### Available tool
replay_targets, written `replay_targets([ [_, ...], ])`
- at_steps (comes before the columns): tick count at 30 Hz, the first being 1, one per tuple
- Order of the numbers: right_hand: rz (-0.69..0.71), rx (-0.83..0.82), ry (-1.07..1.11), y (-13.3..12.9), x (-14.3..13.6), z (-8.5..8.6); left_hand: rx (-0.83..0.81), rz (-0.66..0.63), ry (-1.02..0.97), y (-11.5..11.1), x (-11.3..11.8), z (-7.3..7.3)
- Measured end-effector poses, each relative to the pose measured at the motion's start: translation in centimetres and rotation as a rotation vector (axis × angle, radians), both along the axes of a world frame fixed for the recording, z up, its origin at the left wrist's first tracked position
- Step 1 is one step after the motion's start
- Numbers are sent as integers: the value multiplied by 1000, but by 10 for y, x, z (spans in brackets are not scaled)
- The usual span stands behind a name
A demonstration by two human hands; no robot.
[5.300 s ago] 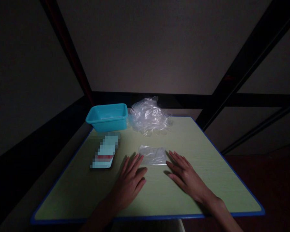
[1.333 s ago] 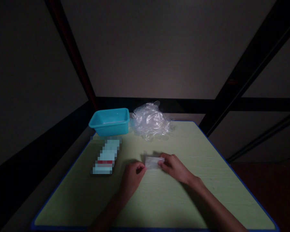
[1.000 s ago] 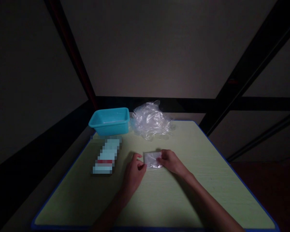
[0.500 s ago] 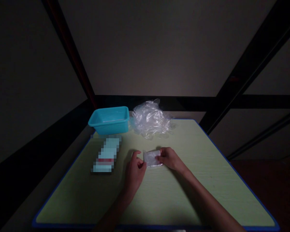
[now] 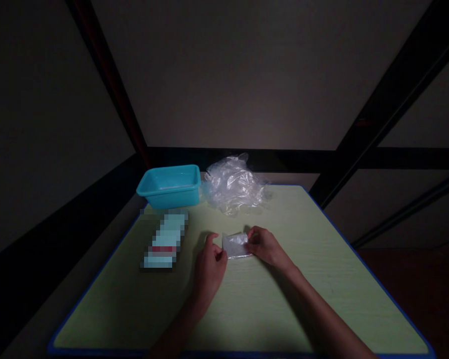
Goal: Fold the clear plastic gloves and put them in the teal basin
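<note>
A small folded piece of clear plastic (image 5: 235, 246) lies near the middle of the table, between my two hands. My right hand (image 5: 262, 245) pinches its right end between thumb and fingers. At its left edge is my left hand (image 5: 212, 259), with the thumb and lower fingers curled together by the plastic and the index finger raised and bent. Beyond them a loose heap of crinkled clear plastic (image 5: 235, 185) spreads over the far edge of the table.
A blue-green plastic basket (image 5: 175, 198) stands at the far left corner. In front of it lies a pixelated flat object (image 5: 166, 239). The pale green table (image 5: 322, 299) has a blue rim, and a wall rises behind it.
The right end of the folded plastic has shifted slightly under my right hand, whose fingertips have changed position a little. My left hand has stayed nearly still.
</note>
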State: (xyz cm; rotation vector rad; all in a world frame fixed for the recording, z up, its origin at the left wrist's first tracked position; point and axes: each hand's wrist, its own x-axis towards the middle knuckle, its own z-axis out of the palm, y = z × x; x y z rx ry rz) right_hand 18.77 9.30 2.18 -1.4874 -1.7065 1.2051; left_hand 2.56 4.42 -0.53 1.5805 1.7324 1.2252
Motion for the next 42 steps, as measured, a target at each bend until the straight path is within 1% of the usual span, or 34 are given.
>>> replay_targets([
  [4,-27,53,-63,-2,-2,1,35,24,60,-3,0,2],
  [6,-34,71,-90,-2,-3,2,69,-1,129,-8,-1,6],
  [7,-35,77,-101,-2,-3,2,102,-44,204,-10,-1,8],
  [9,-34,83,-116,-3,-4,3,183,-185,426,-16,-1,11],
  [11,-29,90,-128,-3,-4,3,245,-335,664,-19,-1,11],
  [12,-26,94,-133,-3,-4,3,255,-382,747,-21,-1,11],
  [14,-18,106,-145,-3,-5,3,257,-428,860,-21,-1,7],
  [16,-10,121,-157,-2,-5,3,245,-434,921,-21,-1,4],
  [18,-5,139,-170,-2,-4,5,236,-434,954,-21,-1,2],
  [21,-21,178,-192,-8,-2,12,235,-429,971,-21,-1,0],
  [24,-52,309,-242,-23,-2,21,236,-425,961,-21,-1,0],
  [25,-16,422,-293,-29,-3,23,232,-429,955,-21,0,0],
  [26,75,515,-333,-36,-5,23,226,-436,948,-21,0,1],
  [28,276,625,-424,-46,-10,22,212,-452,937,-21,0,2],
  [30,419,625,-511,-51,-14,18,201,-466,937,-22,1,2],
  [33,507,532,-599,-52,-16,13,205,-468,954,-22,1,1],
  [36,525,479,-624,-50,-14,10,238,-443,958,-22,1,-3],
  [42,513,494,-651,-49,-11,5,287,-411,959,-21,1,-10],
])
